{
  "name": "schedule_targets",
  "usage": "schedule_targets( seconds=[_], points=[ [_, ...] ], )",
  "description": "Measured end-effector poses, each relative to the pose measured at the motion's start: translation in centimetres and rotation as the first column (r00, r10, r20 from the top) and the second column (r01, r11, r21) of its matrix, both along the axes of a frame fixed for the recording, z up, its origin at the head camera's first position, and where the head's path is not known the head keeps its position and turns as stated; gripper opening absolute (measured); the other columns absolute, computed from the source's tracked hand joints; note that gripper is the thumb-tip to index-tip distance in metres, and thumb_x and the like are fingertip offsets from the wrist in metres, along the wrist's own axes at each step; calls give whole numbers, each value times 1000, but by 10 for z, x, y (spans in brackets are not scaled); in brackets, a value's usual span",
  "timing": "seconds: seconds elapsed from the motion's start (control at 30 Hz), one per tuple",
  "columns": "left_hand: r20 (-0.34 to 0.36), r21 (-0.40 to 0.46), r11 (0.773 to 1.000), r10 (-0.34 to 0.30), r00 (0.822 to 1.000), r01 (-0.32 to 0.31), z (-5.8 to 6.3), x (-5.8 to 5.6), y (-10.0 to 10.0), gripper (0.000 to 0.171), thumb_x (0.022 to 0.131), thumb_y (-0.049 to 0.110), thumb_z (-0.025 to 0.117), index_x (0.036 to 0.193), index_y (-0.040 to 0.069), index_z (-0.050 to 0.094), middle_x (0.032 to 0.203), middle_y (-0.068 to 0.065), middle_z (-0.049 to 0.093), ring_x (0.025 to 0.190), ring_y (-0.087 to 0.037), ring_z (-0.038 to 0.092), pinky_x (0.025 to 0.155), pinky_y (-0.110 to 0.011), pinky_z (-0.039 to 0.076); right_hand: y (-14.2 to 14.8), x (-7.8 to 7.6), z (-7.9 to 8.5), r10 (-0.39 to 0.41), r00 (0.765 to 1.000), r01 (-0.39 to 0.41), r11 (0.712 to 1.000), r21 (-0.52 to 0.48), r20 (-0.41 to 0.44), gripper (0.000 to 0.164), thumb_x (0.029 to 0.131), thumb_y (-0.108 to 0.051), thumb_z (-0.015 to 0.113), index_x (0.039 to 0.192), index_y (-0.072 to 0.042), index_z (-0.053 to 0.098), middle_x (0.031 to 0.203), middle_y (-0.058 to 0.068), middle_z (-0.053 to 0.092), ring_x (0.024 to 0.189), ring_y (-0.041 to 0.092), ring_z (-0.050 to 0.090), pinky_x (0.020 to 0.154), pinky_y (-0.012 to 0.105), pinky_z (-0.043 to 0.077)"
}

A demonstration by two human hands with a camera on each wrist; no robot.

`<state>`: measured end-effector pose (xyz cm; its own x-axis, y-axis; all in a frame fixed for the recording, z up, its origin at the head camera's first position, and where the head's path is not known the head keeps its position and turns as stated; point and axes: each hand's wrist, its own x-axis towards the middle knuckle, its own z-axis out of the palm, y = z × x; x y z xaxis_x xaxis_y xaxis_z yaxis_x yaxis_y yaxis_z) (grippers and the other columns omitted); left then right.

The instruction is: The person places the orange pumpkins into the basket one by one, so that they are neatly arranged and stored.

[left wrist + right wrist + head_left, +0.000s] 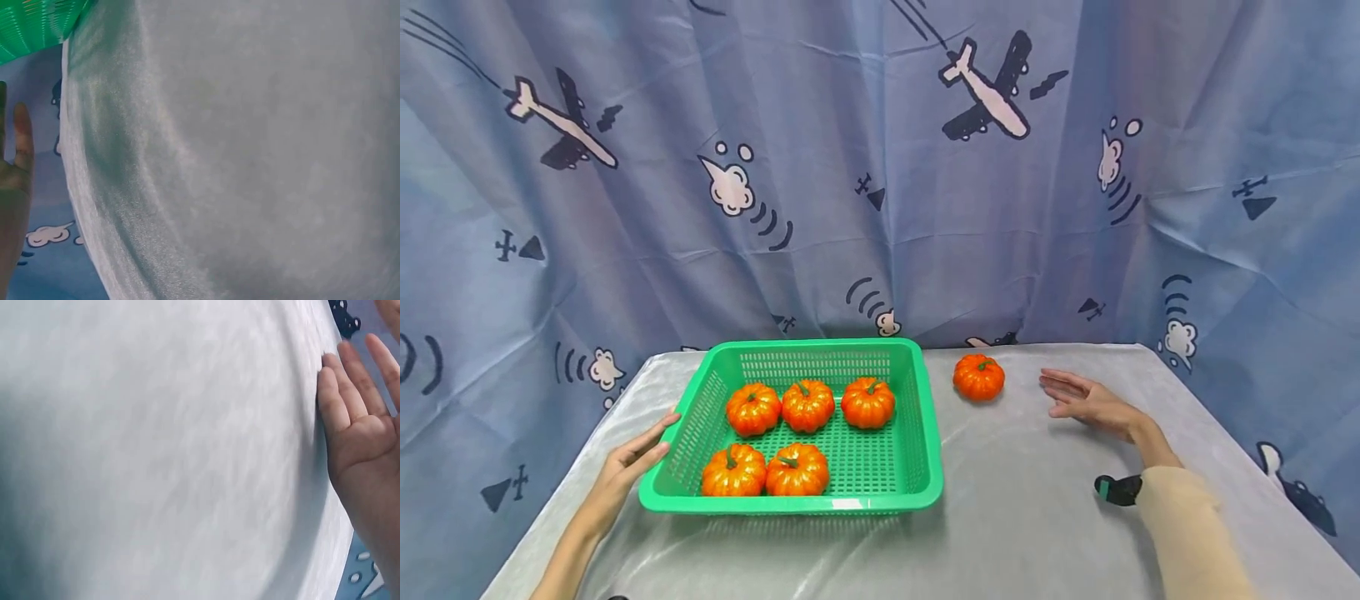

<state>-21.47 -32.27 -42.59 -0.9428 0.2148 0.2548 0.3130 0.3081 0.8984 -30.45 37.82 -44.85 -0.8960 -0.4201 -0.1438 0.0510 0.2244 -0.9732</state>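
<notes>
A green plastic basket (928, 417) with latticed walls holds several small orange pumpkins (868, 403), set in a back row and a front row. Beside its left wall is my left hand (621, 471), fingers extended along the rim; whether they touch it I cannot tell. One more orange pumpkin (978, 377) sits on the table to the right of the basket. My right hand (1093, 406) is further right, apart from that pumpkin, fingers loosely straight and holding nothing. In the right wrist view, the palm of that hand (365, 440) shows.
A whitish cloth covers the table (1022, 500). Behind it hangs a blue curtain (820, 167) printed with planes and clouds, which also runs down both sides. A black and green strap piece (1118, 490) is at the right wrist.
</notes>
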Motion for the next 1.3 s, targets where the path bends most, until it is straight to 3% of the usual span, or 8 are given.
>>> schedule_targets(
  seconds=[0.2,0.3,0.5,0.73,0.9,1.0,1.13,1.3],
  points=[
    [6,-2,1000,1,1000,-1,-2,0,1,43,100,6,43,143,-1,41,148,15,38,127,12,34,93,-7,33,-24,-14,-5,3,999,-2,999,44,-36,97,84,-3,71,153,1,3,157,25,2,142,41,5,111,39,24],
    [3,10,1000,-7,1000,7,-3,-2,3,43,100,5,43,142,-3,42,147,15,39,128,11,35,94,-8,34,-36,-22,-5,18,999,-15,998,59,-51,102,82,-1,73,152,0,-2,157,26,-3,142,43,0,111,51,9],
    [-3,20,1000,-5,1000,5,-5,-3,4,42,100,4,44,141,-4,43,144,19,40,127,10,36,94,-9,35,-59,-37,-6,29,997,-25,998,54,-66,109,81,-3,75,153,-6,-7,157,26,-7,143,43,-4,113,56,3],
    [10,5,1000,16,1000,-16,-4,-1,2,43,100,7,43,143,-1,42,145,18,40,126,10,36,94,-9,34,-93,-53,-6,54,987,-35,991,127,-154,104,77,-9,79,155,-11,10,159,17,1,139,43,20,107,59,28],
    [9,26,999,18,1000,-18,-6,1,1,43,100,5,43,142,-3,42,144,19,42,127,10,36,94,-8,34,-117,-57,-2,28,977,13,982,190,-211,84,76,-15,81,145,-2,34,159,18,-3,140,42,17,109,59,24],
    [18,27,999,22,1000,-22,-7,2,2,43,100,5,44,142,-3,42,144,19,42,127,11,36,94,-8,34,-121,-58,5,-20,980,58,981,186,-200,80,76,-17,82,142,-5,38,153,23,21,133,40,32,105,53,34],
    [34,9,1000,29,999,-29,-6,1,3,44,101,9,44,143,0,41,146,16,40,127,11,35,94,-8,33,-121,-56,24,-68,977,100,983,154,-201,78,77,-17,81,142,-11,39,132,21,47,113,35,49,91,40,48],
    [34,14,999,30,999,-30,-2,-1,2,44,101,9,43,144,1,41,148,13,39,129,10,33,93,-7,32,-127,-48,63,-84,953,136,977,164,-290,77,78,-20,81,142,-11,40,131,18,49,111,32,50,85,36,51]
  ],
)
